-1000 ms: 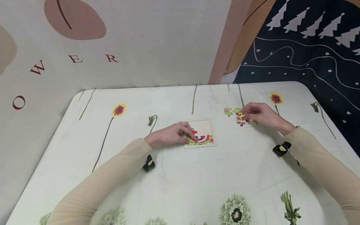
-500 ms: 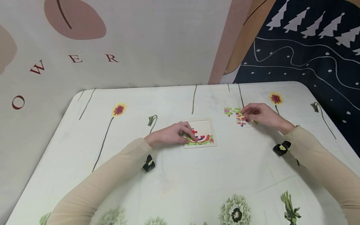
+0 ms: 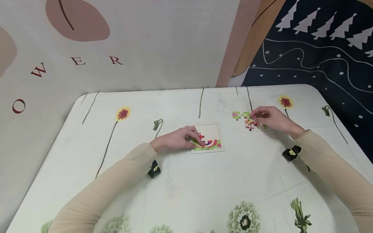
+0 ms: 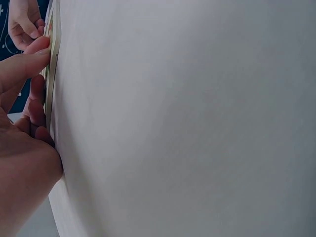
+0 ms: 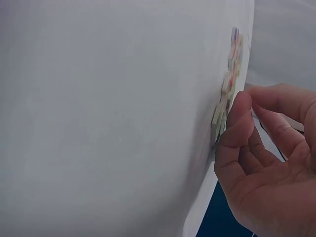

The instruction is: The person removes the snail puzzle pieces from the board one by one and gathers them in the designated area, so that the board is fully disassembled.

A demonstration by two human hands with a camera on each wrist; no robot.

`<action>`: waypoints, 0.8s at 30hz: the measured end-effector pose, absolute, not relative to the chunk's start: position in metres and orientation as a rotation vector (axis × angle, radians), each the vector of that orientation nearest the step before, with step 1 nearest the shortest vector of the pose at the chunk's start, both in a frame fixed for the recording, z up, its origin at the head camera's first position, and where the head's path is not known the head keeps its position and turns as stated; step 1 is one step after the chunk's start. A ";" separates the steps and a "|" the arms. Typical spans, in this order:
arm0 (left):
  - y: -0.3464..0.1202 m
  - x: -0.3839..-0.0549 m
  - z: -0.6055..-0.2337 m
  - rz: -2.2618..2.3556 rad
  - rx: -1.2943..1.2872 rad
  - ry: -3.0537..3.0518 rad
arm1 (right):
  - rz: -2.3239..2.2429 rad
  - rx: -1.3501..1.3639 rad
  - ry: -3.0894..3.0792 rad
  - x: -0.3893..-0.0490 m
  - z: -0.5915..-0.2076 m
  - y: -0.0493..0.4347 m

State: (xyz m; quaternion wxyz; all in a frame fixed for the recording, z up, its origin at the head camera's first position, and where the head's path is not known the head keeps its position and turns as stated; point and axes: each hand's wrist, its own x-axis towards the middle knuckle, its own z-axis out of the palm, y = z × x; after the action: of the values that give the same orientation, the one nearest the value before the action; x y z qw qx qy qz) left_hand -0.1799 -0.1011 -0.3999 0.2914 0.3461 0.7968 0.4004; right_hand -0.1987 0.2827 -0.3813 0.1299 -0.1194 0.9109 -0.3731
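Observation:
A square wooden jigsaw tray (image 3: 208, 150) lies mid-table, its lower part filled with a red, blue and green picture, its upper part pale and bare. My left hand (image 3: 182, 137) rests on its left side, fingertips reaching over the picture. Seen from the left wrist, this hand (image 4: 24, 94) has its fingers against the thin board (image 4: 52, 74). To the right lie loose jigsaw pieces (image 3: 250, 124), green and red, partly hidden under my right hand (image 3: 271, 118). From the right wrist, thumb and index tips of that hand (image 5: 269, 143) meet beside the pieces (image 5: 232, 74); I cannot tell if they pinch one.
A green piece with a pink flower (image 3: 235, 115) lies at the far left of the loose group. The white cloth (image 3: 186, 187) has printed flowers. A pale curtain (image 3: 163, 48) and a dark one with white trees (image 3: 314, 55) rise behind the table.
My left hand stays where it was on the tray. The right hand shifts only very slightly over the loose pieces, and a red piece by its fingertips appears to have moved a little.

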 end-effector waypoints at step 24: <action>-0.099 -0.164 -0.389 1.009 0.953 2.267 | -1.244 -0.434 2.543 -0.197 -0.370 0.228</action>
State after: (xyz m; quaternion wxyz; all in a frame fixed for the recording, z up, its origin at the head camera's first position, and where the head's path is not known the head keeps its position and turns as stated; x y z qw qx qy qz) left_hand -0.1643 -0.0994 -0.3894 0.2395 0.3480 0.8281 0.3684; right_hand -0.1970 0.2284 -0.3695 0.1381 -0.1499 0.8794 -0.4302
